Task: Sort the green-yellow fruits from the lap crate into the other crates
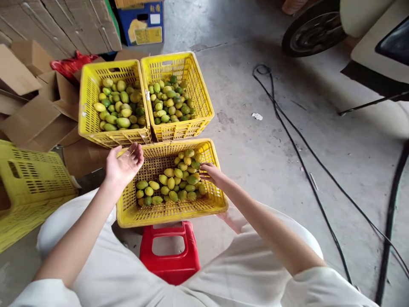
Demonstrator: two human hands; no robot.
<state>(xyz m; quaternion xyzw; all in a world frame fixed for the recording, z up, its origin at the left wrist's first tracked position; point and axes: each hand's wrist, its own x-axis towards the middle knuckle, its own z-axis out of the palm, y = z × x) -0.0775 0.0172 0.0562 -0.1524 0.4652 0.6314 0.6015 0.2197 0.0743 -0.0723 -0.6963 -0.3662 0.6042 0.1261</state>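
Observation:
A yellow plastic crate stands in front of me with green and yellow lemons inside, heaped toward its right side. My right hand reaches over this crate's right wall, fingers stretched out and apart. Its fingertips are at a green lemon; whether they touch it is hard to tell. Above the same crate's far left corner is my left hand, palm turned up, fingers loosely bent and nothing in it. Beyond stand two more yellow crates, a left one and a right one, both partly filled with lemons.
A red plastic stool is between my legs. On the left are a yellow-green crate, opened cardboard boxes and a red bag. A blue carton stands behind. Black cables cross the floor near a parked vehicle.

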